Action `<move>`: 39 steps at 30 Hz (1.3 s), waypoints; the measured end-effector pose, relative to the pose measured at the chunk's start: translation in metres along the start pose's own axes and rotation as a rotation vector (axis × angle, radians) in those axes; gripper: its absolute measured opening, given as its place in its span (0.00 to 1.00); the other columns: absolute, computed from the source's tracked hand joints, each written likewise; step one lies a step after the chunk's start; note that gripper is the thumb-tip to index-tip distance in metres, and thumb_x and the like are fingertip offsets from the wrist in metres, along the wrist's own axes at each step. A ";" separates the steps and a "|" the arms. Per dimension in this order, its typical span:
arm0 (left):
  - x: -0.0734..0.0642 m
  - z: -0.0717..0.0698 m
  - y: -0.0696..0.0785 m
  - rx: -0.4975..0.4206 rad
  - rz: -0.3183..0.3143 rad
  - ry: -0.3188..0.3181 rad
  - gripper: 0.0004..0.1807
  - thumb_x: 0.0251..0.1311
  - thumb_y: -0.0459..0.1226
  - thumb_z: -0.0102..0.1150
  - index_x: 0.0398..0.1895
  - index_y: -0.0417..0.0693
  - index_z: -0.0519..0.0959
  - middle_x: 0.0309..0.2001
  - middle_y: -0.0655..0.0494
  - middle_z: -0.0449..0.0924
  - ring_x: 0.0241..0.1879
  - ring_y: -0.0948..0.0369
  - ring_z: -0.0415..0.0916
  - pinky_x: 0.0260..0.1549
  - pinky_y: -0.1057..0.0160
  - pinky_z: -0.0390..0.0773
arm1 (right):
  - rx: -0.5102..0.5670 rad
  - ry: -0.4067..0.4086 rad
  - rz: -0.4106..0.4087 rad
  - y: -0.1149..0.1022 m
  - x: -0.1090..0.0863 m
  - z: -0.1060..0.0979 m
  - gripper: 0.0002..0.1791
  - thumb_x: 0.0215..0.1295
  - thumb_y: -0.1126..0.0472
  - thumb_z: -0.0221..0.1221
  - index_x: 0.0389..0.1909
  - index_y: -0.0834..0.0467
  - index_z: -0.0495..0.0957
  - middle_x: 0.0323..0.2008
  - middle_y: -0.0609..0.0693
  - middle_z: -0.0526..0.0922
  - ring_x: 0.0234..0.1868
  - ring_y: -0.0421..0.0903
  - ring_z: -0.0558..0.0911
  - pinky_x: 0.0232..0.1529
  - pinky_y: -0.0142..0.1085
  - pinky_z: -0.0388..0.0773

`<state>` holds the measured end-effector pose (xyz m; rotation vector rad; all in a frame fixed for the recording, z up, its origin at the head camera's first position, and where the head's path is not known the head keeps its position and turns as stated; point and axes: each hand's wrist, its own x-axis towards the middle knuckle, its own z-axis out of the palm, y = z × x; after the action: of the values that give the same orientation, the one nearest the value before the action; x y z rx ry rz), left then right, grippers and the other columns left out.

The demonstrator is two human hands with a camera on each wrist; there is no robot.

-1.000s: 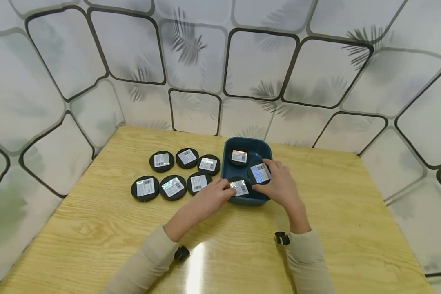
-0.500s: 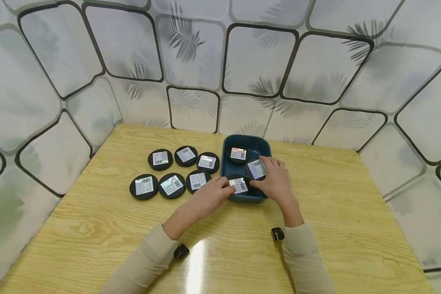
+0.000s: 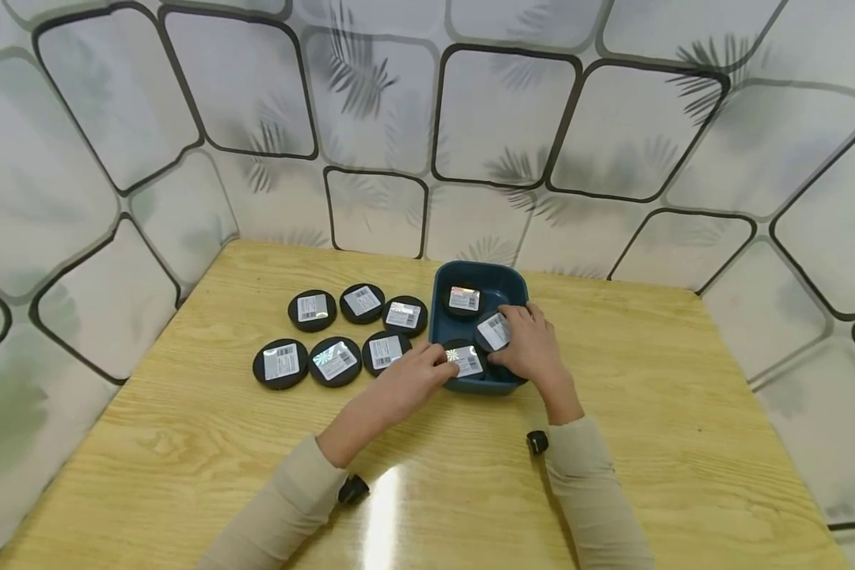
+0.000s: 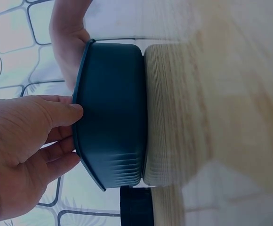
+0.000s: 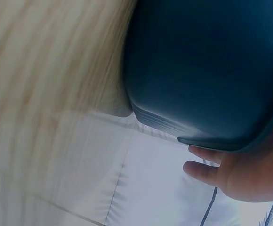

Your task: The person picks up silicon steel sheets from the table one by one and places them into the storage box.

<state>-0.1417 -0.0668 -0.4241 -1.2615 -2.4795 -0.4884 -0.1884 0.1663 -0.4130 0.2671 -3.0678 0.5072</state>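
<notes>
A dark blue plastic bin (image 3: pixel 495 285) stands on the wooden table and holds three flat black discs with silvery-white labels. One disc (image 3: pixel 464 298) lies at the back left of the bin, another disc (image 3: pixel 467 361) at the front left. My right hand (image 3: pixel 536 348) reaches over the bin's right side and grips a third disc (image 3: pixel 494 331) between thumb and fingers, slightly tilted. At the near left corner, my left hand (image 3: pixel 408 384) pinches the bin's rim; the left wrist view shows the thumb (image 4: pixel 70 113) on its outside. The bin's wall hides the discs in both wrist views.
Left of the bin, several more labelled black discs (image 3: pixel 335 362) lie in two rows on the table (image 3: pixel 207 443). The nearest disc (image 3: pixel 385 352) is partly covered by my left hand. A patterned wall covering (image 3: pixel 378 214) rises behind the table.
My right hand has moved slightly left with its disc, toward the middle of the bin, and the disc has tilted. My left hand stays at the rim.
</notes>
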 end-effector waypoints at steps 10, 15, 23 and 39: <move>-0.006 0.010 0.013 -0.001 0.028 -0.006 0.06 0.65 0.31 0.61 0.42 0.50 0.83 0.36 0.54 0.74 0.37 0.58 0.72 0.38 0.65 0.77 | -0.046 -0.047 0.031 0.011 -0.015 0.013 0.47 0.48 0.54 0.75 0.68 0.66 0.66 0.66 0.67 0.70 0.75 0.69 0.49 0.68 0.65 0.54; -0.003 0.009 0.012 0.009 -0.001 -0.003 0.08 0.66 0.31 0.59 0.42 0.51 0.83 0.37 0.54 0.74 0.38 0.58 0.72 0.38 0.64 0.77 | -0.039 -0.041 0.038 0.012 -0.010 0.010 0.47 0.49 0.53 0.75 0.68 0.66 0.66 0.66 0.67 0.69 0.76 0.67 0.46 0.69 0.64 0.53; -0.001 0.009 0.006 0.024 0.009 0.012 0.08 0.64 0.30 0.60 0.42 0.51 0.83 0.36 0.54 0.74 0.37 0.58 0.72 0.38 0.64 0.76 | -0.068 -0.084 0.059 0.008 0.000 0.008 0.47 0.52 0.50 0.72 0.71 0.64 0.65 0.69 0.64 0.68 0.77 0.65 0.42 0.70 0.63 0.52; 0.000 0.001 0.002 0.019 -0.005 -0.006 0.07 0.65 0.30 0.61 0.43 0.50 0.83 0.37 0.53 0.75 0.38 0.57 0.72 0.39 0.63 0.77 | 0.059 -0.023 0.049 0.007 -0.019 -0.004 0.48 0.57 0.53 0.71 0.73 0.66 0.59 0.75 0.68 0.51 0.76 0.70 0.41 0.72 0.64 0.45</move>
<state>-0.1401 -0.0654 -0.4251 -1.2521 -2.4866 -0.4620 -0.1709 0.1775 -0.4124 0.2005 -3.0918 0.6017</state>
